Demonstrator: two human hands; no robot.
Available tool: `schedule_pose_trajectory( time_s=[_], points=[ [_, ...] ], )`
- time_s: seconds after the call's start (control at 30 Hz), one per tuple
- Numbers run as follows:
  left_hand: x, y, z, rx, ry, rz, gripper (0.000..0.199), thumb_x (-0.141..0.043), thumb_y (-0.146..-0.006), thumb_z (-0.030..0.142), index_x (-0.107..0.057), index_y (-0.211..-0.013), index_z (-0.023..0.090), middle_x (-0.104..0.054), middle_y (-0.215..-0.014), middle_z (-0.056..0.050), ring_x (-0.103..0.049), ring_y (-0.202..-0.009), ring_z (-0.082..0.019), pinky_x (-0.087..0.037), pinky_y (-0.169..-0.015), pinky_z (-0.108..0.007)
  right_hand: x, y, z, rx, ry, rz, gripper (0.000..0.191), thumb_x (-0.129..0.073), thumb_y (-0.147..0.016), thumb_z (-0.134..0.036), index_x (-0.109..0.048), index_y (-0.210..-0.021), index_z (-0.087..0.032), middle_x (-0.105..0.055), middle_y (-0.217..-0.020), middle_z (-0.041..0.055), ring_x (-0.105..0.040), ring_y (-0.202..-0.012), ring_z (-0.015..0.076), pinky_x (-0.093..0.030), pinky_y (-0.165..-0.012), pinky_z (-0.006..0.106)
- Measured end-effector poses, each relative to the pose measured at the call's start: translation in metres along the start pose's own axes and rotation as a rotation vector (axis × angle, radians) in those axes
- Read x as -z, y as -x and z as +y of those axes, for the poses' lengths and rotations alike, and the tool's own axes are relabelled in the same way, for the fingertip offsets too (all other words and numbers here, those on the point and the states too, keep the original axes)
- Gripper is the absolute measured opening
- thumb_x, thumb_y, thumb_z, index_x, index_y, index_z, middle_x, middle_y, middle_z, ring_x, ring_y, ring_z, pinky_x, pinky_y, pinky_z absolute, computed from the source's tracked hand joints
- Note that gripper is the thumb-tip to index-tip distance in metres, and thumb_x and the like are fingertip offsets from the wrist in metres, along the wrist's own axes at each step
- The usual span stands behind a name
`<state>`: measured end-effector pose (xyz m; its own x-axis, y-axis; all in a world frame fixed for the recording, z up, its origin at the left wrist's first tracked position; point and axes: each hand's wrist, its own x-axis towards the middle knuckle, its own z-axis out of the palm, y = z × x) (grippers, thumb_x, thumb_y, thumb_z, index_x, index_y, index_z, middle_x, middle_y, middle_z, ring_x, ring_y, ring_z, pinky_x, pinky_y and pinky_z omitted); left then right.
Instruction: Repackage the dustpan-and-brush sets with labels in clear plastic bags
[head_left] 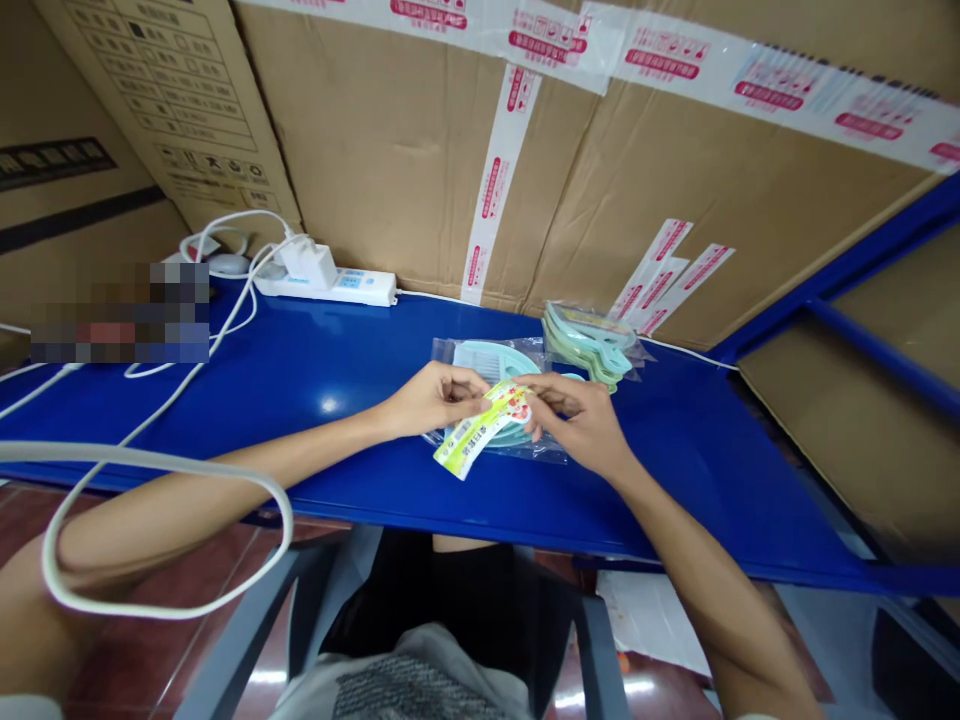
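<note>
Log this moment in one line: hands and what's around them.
left hand: pinching printed card; right hand: pinching same card; behind card: bagged mint-green item on blue table; beyond right hand: stacked green items

Yellow-and-white card (482, 427): a short row of dark, bold Chinese characters next to a barcode — tilted and too small to read surely.
White packing tape (490, 205): repeated red panels with pale lettering, some beneath handling symbols; words illegible.
Printed carton panel (176, 85): a grid of small characters above a row of handling icons.
Dark label (56, 162), far left: blurred characters.
Power strip (367, 288): tiny blue markings — unreadable.
</note>
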<state>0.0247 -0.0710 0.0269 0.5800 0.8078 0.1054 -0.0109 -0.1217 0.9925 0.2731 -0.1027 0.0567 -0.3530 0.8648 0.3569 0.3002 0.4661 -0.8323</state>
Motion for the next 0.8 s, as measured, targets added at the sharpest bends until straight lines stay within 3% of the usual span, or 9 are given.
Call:
schedule_pose_trajectory(
  time_s=[0.1, 0.23, 0.33, 0.53, 0.8],
  points=[
    [0.006, -0.003, 0.003, -0.041, 0.023, 0.047, 0.036, -0.084, -0.088, 0.045, -0.077, -0.102, 0.013, -0.072, -0.073, -0.005, -0.053, -0.049, -0.008, -0.036, -0.042, -0.020, 0.044, -0.002, -0.007, -0.115, -0.072, -0.077, 0.032, -0.078, -0.094, -0.042, -0.081, -0.115, -0.018, -0.076, -0.073, 0.0024, -0.068, -0.051, 0.0148, -0.061, -0.051, 0.029],
    [0.020, -0.009, 0.002, -0.095, 0.008, 0.169, 0.033, -0.084, -0.088, 0.045, -0.076, -0.093, 0.013, -0.069, -0.072, -0.004, -0.054, -0.049, -0.008, -0.037, -0.041, -0.020, 0.125, 0.000, -0.003, -0.417, 0.043, -0.358, 0.044, -0.088, -0.083, -0.053, -0.083, -0.103, -0.015, -0.076, -0.073, 0.0066, -0.067, -0.054, 0.0170, -0.058, -0.049, 0.030],
    [0.027, -0.013, -0.004, -0.084, 0.015, 0.226, 0.029, -0.086, -0.086, 0.040, -0.076, -0.092, 0.013, -0.068, -0.074, -0.003, -0.055, -0.048, -0.008, -0.035, -0.040, -0.019, 0.159, 0.002, 0.014, -0.556, 0.160, -0.470, 0.054, -0.086, -0.080, -0.061, -0.083, -0.105, -0.013, -0.078, -0.082, 0.0090, -0.069, -0.062, 0.0176, -0.059, -0.056, 0.030],
    [0.029, -0.015, -0.010, -0.057, 0.011, 0.247, 0.026, -0.086, -0.085, 0.036, -0.076, -0.091, 0.012, -0.066, -0.071, -0.002, -0.054, -0.046, -0.007, -0.034, -0.039, -0.019, 0.156, 0.000, 0.045, -0.599, 0.324, -0.524, 0.061, -0.078, -0.080, -0.068, -0.079, -0.107, -0.013, -0.076, -0.082, 0.0073, -0.065, -0.065, 0.0165, -0.054, -0.055, 0.027],
    [0.030, -0.016, -0.011, -0.058, -0.019, 0.248, 0.025, -0.085, -0.085, 0.035, -0.075, -0.090, 0.012, -0.067, -0.073, -0.003, -0.054, -0.046, -0.007, -0.035, -0.039, -0.019, 0.148, -0.002, 0.041, -0.549, 0.421, -0.543, 0.047, -0.072, -0.083, -0.059, -0.075, -0.096, -0.014, -0.073, -0.075, 0.0052, -0.063, -0.062, 0.0159, -0.049, -0.053, 0.026]
  ],
)
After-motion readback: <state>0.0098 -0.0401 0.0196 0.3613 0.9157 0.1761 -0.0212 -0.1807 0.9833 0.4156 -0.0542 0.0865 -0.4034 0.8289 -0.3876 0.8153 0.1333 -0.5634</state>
